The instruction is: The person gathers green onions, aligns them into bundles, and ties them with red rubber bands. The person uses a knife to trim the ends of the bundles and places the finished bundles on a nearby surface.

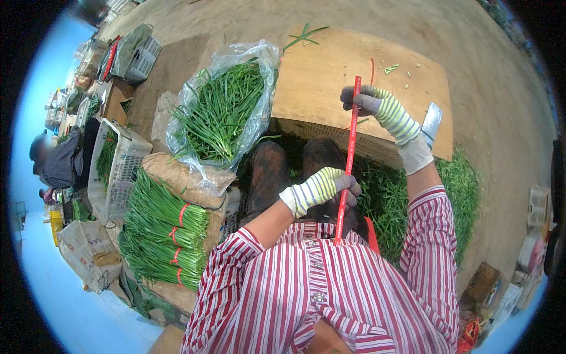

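Observation:
A long red printed strip (352, 141) is stretched between my hands above my lap. In striped gloves, my right hand (385, 110) pinches it close to its upper end, over a wooden board (318, 75). My left hand (325, 189) grips it lower down, and its tail reaches my shirt. A wide metal knife blade (432, 118) lies on the board's right side, beyond my right wrist. Left of the board, loose garlic chives (225, 110) fill an open clear plastic bag (264, 55). Several chive bundles (161, 232) tied with red bands lie at my left.
A pile of green trimmings (462, 203) covers the floor at right, and more lie under the board. White plastic crates (126, 177) stand at left, where another person (62, 155) sits. Cut chive bits (391, 68) and a short red strip (372, 71) lie on the board.

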Available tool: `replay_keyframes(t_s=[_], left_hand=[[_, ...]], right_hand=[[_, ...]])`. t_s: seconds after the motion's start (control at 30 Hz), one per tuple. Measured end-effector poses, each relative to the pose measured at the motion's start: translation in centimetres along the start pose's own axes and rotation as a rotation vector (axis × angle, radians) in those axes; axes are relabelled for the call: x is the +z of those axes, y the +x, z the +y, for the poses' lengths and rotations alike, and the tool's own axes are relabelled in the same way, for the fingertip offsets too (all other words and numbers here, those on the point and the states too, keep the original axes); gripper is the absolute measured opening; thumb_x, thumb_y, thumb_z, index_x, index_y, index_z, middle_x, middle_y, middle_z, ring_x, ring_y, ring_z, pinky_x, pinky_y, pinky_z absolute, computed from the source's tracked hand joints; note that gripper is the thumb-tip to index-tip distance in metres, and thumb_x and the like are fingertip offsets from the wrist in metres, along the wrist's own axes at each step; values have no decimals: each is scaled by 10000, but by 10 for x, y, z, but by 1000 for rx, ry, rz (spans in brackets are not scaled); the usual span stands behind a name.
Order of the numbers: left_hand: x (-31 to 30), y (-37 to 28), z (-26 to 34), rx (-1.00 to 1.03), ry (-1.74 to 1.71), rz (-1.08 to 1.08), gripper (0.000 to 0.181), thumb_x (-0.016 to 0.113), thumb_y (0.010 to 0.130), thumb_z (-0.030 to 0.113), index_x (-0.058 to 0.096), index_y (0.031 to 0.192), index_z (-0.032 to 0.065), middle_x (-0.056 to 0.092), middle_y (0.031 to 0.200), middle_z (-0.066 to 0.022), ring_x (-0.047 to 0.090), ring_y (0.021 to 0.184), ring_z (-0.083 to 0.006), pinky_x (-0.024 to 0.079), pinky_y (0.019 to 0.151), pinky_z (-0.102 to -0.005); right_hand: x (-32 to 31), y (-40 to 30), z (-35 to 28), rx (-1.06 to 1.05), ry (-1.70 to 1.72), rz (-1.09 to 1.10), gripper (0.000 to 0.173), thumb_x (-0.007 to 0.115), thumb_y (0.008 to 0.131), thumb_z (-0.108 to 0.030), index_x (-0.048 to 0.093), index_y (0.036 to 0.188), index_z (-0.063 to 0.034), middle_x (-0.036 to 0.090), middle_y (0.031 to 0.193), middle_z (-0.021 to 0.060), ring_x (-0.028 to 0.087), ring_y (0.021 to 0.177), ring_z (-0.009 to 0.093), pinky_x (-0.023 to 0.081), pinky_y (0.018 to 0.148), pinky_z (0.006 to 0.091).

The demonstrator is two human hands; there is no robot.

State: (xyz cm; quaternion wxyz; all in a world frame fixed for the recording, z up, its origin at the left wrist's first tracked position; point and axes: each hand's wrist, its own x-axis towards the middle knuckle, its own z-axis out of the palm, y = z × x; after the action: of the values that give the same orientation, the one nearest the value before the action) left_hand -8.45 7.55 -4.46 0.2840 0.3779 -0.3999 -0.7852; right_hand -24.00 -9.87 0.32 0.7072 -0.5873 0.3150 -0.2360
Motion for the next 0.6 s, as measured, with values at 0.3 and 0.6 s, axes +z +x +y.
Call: replay_keyframes(t_s=[0.3,0.6], left_hand=[[-24,26,24,-72,-58,-32,371,491,915,276,583,992,-75,657,816,-166,650,730,-229,529,704,-324],[-66,131,65,-72,-192,402,394,474,893,271,535,1057,-82,637,833,-177,635,698,-253,540,662,-343]], right_hand=[[-28,20,33,-375,-590,480,248,634,830,-140,613,1050,-25,649,933,64,618,885,169,497,784,290],[-32,-26,99,119,202,204,366,552,876,-379,591,1038,-53,603,870,37,555,743,127,444,639,248]])
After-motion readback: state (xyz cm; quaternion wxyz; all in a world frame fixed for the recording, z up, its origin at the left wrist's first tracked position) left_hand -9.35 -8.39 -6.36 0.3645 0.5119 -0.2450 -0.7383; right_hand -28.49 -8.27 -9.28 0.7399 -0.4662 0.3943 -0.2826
